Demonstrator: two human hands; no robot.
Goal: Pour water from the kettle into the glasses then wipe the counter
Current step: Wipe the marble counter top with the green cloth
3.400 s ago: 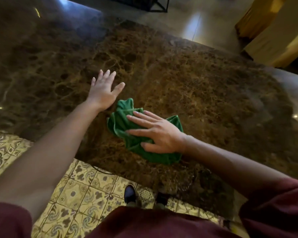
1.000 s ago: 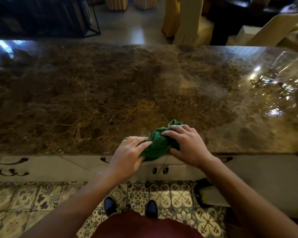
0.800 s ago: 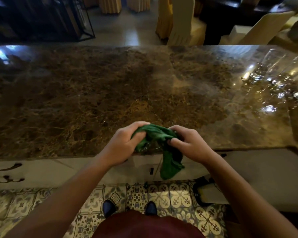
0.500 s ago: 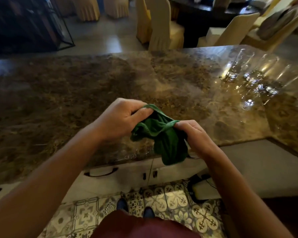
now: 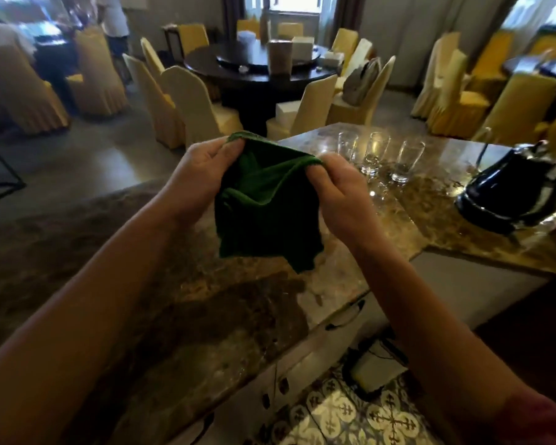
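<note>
The left hand (image 5: 199, 175) and right hand (image 5: 337, 191) each pinch a top corner of the green cloth (image 5: 267, 213), hanging clear above the counter (image 5: 206, 316). Right of the grip stand the glasses (image 5: 374, 155) and kettle (image 5: 511, 191); wiping looks nearly finished. Open counter lies below, its edge near.

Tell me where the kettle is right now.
The kettle stands on the counter at the far right of the head view, right of the three glasses.
</note>
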